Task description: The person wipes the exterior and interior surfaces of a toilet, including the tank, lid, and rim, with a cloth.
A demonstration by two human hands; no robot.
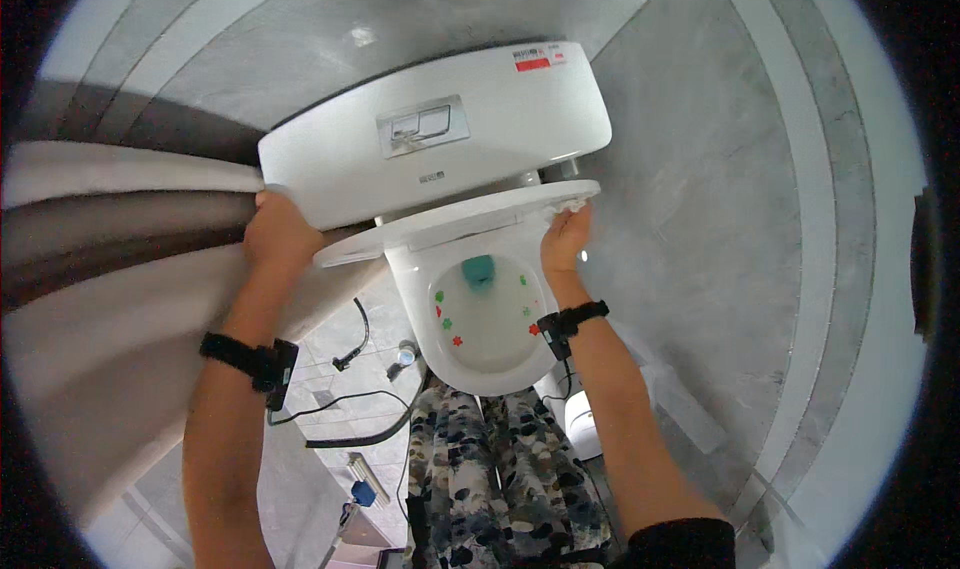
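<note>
My left hand is closed at the edge of a grey-beige curtain, beside the left end of the white toilet tank. Pressed to the right end of the raised toilet seat and lid, my right hand holds a crumpled white wipe. Its fingertips are partly hidden by the wipe. Below the lid lies the open toilet bowl, with red and green flower-shaped stickers inside and teal water at its drain. Both wrists wear black straps with small devices.
A chrome flush plate sits on the tank. Grey wall panels stand close on the right. On the tiled floor to the left lie a black hose, a short dark tube and a brush-like tool. A white bin stands lower right.
</note>
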